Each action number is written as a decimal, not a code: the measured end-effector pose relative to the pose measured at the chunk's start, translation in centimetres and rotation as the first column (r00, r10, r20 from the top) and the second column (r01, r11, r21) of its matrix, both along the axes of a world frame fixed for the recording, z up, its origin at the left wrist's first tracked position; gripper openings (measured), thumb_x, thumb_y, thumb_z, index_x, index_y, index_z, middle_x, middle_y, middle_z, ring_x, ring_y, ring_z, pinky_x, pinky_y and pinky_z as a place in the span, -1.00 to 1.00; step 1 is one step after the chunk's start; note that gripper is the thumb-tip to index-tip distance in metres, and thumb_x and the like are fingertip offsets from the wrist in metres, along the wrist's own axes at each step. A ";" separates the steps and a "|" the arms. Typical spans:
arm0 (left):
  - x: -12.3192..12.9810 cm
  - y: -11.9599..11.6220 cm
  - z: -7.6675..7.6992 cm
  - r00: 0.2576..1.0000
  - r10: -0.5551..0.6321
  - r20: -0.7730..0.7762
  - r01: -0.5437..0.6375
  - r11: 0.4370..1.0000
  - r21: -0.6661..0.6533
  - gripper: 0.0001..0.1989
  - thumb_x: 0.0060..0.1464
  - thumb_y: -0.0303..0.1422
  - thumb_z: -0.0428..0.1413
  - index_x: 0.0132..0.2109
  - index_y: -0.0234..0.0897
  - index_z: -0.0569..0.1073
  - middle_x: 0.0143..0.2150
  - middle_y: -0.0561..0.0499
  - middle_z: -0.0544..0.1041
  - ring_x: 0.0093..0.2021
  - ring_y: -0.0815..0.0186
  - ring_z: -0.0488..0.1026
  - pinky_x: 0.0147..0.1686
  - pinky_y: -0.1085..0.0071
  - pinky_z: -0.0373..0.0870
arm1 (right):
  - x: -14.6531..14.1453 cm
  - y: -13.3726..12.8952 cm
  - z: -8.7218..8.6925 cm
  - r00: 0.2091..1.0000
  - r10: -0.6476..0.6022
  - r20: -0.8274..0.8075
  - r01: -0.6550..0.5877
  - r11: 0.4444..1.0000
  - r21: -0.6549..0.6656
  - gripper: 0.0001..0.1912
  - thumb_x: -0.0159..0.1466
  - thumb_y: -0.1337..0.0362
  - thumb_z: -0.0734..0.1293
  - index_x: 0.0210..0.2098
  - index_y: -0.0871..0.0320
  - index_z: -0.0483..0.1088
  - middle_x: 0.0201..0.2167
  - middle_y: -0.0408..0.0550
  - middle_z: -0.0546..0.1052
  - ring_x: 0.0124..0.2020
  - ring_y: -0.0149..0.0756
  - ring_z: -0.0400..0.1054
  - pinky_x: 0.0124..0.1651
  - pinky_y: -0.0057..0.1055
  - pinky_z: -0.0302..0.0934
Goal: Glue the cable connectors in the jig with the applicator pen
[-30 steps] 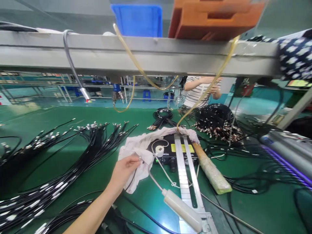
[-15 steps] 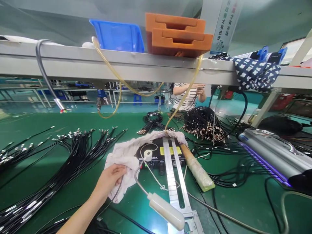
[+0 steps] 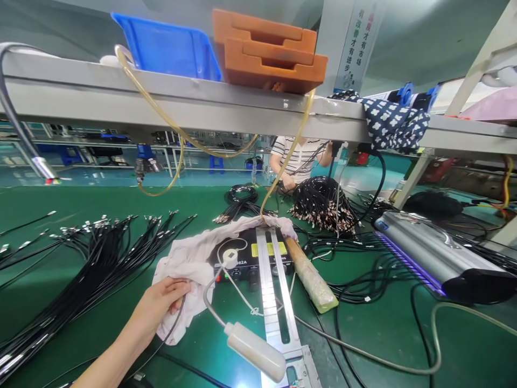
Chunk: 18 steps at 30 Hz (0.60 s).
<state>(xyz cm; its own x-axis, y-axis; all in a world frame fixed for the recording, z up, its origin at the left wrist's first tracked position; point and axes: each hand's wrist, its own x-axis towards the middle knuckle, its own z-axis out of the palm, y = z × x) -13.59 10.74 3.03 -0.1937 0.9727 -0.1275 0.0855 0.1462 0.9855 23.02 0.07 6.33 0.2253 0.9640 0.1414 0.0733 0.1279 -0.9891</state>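
In the head view, the left hand has its fingers drawn together in a pinch on a thin black cable at the near side of the pale cloth; the grip appears close to the cable's end, presumably to steady it, and the rest trails toward 7 o'clock. (The right hand is out of view, so its state I cannot tell.) Reckoned from the left hand, a cable bundle lies at 10 o'clock on the green surface — ends fanned out, likely so strands stay sorted. At 2 o'clock sits a black box; a slotted metal ruler crosses it, its far end seemingly propped there. A white cylinder lies slanted at 4 o'clock — perhaps parked within reach.
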 end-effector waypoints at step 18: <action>-1.4 1.2 -2.5 0.992 -0.039 0.121 0.058 0.985 -0.163 -0.57 -0.32 0.13 0.33 -0.46 -0.13 0.58 -0.69 0.14 0.43 -0.61 0.44 0.22 -0.52 0.47 0.19 | -4.8 21.7 1.7 0.955 0.125 -0.268 -0.075 0.979 0.190 -0.62 0.47 0.13 0.10 -0.18 0.22 0.45 -0.19 -0.12 0.47 -0.03 -0.09 0.42 -0.11 -0.27 0.40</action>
<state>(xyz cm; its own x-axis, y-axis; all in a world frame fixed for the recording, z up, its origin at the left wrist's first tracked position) -14.94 11.95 0.49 -0.1209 0.9442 -0.3065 -0.0179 0.3066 0.9517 18.24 21.79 7.99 0.1838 0.9489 0.2564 -0.2221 0.2942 -0.9296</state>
